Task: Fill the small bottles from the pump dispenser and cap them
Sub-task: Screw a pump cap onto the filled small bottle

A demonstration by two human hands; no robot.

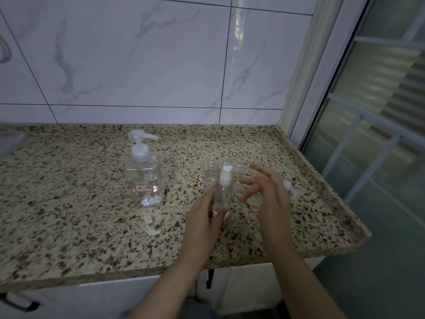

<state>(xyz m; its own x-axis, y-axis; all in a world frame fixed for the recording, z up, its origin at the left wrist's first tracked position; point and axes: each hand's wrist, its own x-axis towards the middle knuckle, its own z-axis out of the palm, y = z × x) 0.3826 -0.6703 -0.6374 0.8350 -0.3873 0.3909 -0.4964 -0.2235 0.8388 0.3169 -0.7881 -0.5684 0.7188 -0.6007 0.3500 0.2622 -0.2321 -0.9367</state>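
1. Pump dispenser [145,173]: clear square bottle w/ white pump head and red-bordered label, upright on the speckled tabletop [69,215], left of centre. Spout points right. Looks low on liquid. Neither hand touches it.
2. Left hand [202,217]: we see thumb and fingers wrapped round the lower body of one small bottle [223,192], closed on it and holding it upright just above or on the tabletop; can't tell which.
3. That small bottle: clear, w/ white spray-type cap [225,174] already seated on the neck. Fill level not readable; plastic too transparent and blurred.
4. Three more small bottles [224,164]: uncapped, standing in a row directly behind the held one, well right of the dispenser. They look empty, approx.
5. Right hand [264,189]: fingers spread apart, holding nothing, hovering just right of the cap; fingertips near it, contact unclear.
6. White blurred items [290,188] at far right on the tabletop: prob. spare caps, not certain.
7. Step in hand, our judgement: capping the first bottle. Next move calls for the right hand pinching the cap and twisting tight while the left hand steadies the body, then setting it aside and bringing an open bottle under the spout.
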